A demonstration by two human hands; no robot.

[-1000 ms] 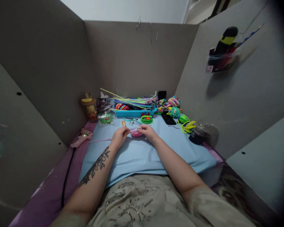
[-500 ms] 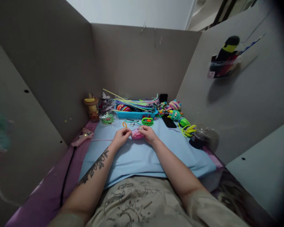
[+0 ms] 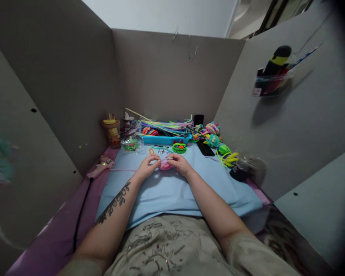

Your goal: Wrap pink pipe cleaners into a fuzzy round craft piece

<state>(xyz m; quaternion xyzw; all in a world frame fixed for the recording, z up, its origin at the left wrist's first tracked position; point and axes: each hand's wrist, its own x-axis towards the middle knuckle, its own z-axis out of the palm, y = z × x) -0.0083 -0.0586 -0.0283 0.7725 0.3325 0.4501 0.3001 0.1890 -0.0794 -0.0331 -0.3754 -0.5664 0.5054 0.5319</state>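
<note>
Between my two hands, just above the blue cloth (image 3: 172,191), is a small pink piece (image 3: 166,165) that looks made of fuzzy pipe cleaners. My left hand (image 3: 148,167) pinches its left edge with thumb and fingertips. On the other side, my right hand (image 3: 179,164) grips the top right of the same piece. A thin pink strand (image 3: 125,170) stretches leftward from my left hand across the cloth. Small scissors (image 3: 162,151) and an orange loop (image 3: 151,151) lie just beyond my fingers, beside a green round pipe-cleaner piece (image 3: 179,147).
A blue tray (image 3: 163,140) at the back holds many pipe cleaners. Left stand a pink glue gun (image 3: 101,168) with a black cord and a lidded cup (image 3: 113,132). Phone (image 3: 205,147), yellow bundle (image 3: 230,158) and black cap (image 3: 239,171) lie right. Grey panels enclose the table.
Both hands stay on the pink piece. The fingers of my left hand have shifted slightly, and the piece has turned a little, showing a lighter top.
</note>
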